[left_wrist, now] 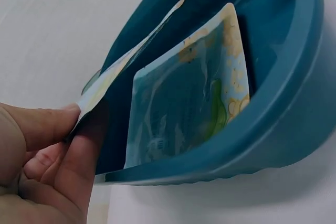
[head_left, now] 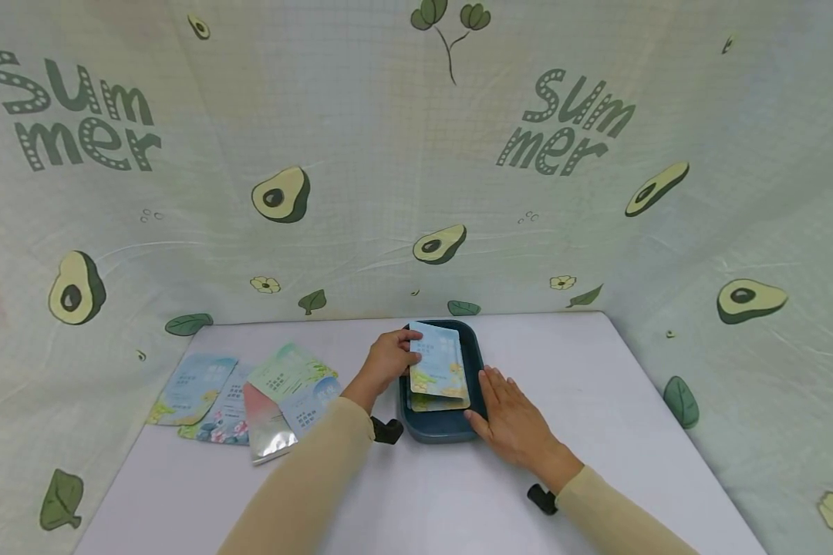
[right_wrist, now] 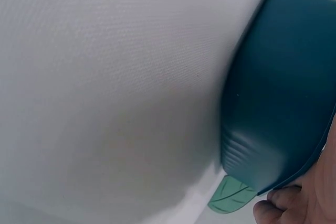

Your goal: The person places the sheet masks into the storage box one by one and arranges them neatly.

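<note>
My left hand [head_left: 387, 361] pinches the left edge of a light blue printed sachet [head_left: 439, 356] between thumb and fingers, tilted over a dark teal tray [head_left: 439, 436]. Inside the tray, a second blue sachet [left_wrist: 184, 87] with a yellow-flowered border lies on the bottom, partly covered by the held one in the head view. With fingers straight, my right hand [head_left: 517, 420] rests against the tray's right side. In the right wrist view only part of that hand [right_wrist: 307, 198] shows, at the rim of the tray [right_wrist: 278, 82].
Left of the tray, several sachets lie overlapping on the white table [head_left: 597, 432]: a blue one [head_left: 196, 385], a flowered one [head_left: 225, 412], a green one [head_left: 284, 374], a pink and silver one [head_left: 271, 432] and another blue one [head_left: 312, 405]. A printed cloth [head_left: 361, 154] hangs behind.
</note>
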Motion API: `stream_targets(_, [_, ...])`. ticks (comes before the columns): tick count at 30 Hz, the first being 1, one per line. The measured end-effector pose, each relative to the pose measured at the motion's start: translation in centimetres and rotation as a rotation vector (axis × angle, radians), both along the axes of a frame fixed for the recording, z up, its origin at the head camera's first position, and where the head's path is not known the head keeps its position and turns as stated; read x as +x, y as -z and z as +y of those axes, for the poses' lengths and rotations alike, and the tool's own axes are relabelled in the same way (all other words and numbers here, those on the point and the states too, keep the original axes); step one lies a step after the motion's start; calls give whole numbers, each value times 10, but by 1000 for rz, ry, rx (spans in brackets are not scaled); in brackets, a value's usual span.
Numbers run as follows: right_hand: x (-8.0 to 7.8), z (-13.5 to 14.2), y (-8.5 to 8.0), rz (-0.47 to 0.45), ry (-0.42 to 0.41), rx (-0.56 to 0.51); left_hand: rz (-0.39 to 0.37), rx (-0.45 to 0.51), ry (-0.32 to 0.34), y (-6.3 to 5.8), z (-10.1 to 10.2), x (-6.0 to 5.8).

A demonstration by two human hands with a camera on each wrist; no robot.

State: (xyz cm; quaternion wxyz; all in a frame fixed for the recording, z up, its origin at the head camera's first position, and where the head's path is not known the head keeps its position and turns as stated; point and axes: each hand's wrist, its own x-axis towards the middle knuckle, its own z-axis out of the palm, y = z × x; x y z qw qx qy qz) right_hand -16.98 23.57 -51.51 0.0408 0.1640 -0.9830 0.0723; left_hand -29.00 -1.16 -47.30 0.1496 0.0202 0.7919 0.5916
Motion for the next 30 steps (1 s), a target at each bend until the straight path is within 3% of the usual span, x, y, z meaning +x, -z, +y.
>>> stream_targets(7, [0, 0, 1, 0, 1, -8, 52, -143, 11, -1, 5, 2])
stream_targets(15, [0, -1, -1, 2, -4, -1, 38, -196, 36, -2, 8, 3])
stream_targets(22, [0, -1, -2, -2, -2, -5, 78, -290, 60, -5, 7, 3])
stream_targets(30, [0, -1, -2, -21, 6, -16, 66, -347, 46, -11, 8, 5])
